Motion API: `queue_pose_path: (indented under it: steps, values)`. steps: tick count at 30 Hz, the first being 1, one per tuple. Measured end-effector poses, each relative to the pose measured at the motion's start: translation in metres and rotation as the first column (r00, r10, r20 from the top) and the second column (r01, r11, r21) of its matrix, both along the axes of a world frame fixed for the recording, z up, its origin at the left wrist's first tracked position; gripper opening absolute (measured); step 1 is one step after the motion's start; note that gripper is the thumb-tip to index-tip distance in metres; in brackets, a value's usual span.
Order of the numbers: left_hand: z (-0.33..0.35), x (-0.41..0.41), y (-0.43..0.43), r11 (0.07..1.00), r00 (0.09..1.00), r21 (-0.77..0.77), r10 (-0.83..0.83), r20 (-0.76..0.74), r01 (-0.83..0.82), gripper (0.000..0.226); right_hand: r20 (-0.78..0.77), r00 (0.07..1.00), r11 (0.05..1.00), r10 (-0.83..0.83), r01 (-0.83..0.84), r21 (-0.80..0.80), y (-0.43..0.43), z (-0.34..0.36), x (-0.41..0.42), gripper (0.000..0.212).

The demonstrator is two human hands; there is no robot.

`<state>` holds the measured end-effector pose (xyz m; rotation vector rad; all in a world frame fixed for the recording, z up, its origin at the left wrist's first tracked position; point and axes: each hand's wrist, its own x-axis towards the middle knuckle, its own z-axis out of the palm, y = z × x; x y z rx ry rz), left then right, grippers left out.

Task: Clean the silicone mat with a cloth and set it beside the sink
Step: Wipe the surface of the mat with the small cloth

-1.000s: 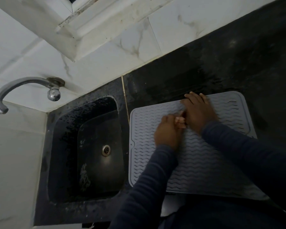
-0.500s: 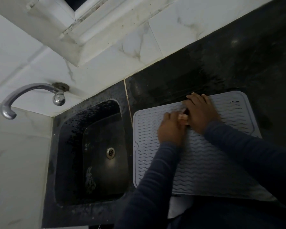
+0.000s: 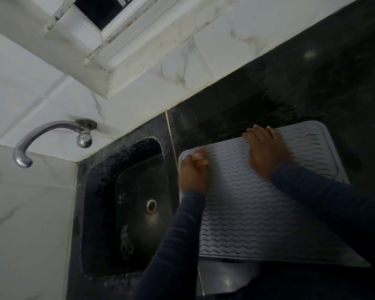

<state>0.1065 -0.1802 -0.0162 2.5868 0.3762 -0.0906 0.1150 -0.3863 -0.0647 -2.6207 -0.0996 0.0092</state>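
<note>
place: home kitchen | cues: sink, wall tap, marble-look tiles

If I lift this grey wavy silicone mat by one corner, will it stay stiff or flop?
Likely floppy and light: the grey ridged silicone mat is a thin sheet lying flush on the black countertop. It may slide when pushed, since the counter beside it looks wet and the right hand rests flat on it, perhaps to steady it.

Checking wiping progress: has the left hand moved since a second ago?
Yes. The left hand has slid away from the right hand toward the sink, reaching the far left corner of the mat.
</note>
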Motion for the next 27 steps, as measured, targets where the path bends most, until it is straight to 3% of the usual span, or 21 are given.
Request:
queue_pose_path:
  steps: [3,5,7,10,13,15,17,19,22,25,27]
  values:
    - [0.0,-0.013,-0.065,0.918,0.918,0.056,-0.395,0.029,0.393,0.032,-0.009,1.0,0.999,-0.008,0.008,0.048,-0.002,0.001,-0.001,0.072]
    - [-0.004,-0.01,-0.08,0.865,0.875,0.138,-0.481,-0.053,0.483,0.032,-0.01,1.0,0.996,-0.021,0.022,0.084,-0.003,0.002,-0.002,0.077]
    - [-0.009,-0.004,-0.061,0.892,0.907,0.168,-0.404,-0.116,0.419,0.034,-0.013,0.999,0.995,-0.044,0.045,0.091,-0.003,0.003,-0.002,0.077]
    - [-0.005,0.005,0.003,0.965,0.977,0.194,-0.15,-0.154,0.179,0.036,0.003,0.999,0.995,-0.05,0.049,0.083,-0.001,0.002,-0.001,0.076]
    - [0.005,0.011,0.056,0.942,0.981,0.331,0.005,-0.196,0.062,0.032,-0.006,0.999,0.994,-0.05,0.051,0.099,-0.002,0.001,0.0,0.074]
    - [0.004,0.014,0.059,0.942,0.983,0.336,0.042,-0.181,0.022,0.034,-0.003,0.999,0.992,-0.054,0.054,0.112,-0.002,0.0,0.001,0.074]
    - [0.003,0.011,0.033,0.98,0.997,0.194,-0.025,-0.072,0.039,0.035,0.012,0.998,0.99,-0.06,0.058,0.13,0.0,0.0,0.001,0.074]
    - [-0.003,0.003,-0.018,0.971,0.975,0.094,-0.221,0.008,0.22,0.038,-0.003,0.997,0.982,-0.073,0.072,0.174,-0.001,-0.004,0.001,0.076]
    - [-0.007,-0.013,-0.087,0.859,0.877,0.176,-0.477,-0.064,0.48,0.028,-0.071,0.992,0.941,-0.103,0.12,0.316,-0.006,-0.001,0.0,0.082]
    - [-0.013,-0.001,-0.07,0.867,0.899,0.238,-0.425,-0.109,0.439,0.028,-0.073,0.989,0.919,-0.129,0.147,0.367,-0.008,0.002,-0.002,0.082]
    - [-0.012,0.008,-0.024,0.939,0.957,0.198,-0.259,-0.127,0.28,0.036,-0.065,0.992,0.928,-0.105,0.121,0.353,-0.008,0.001,-0.003,0.079]
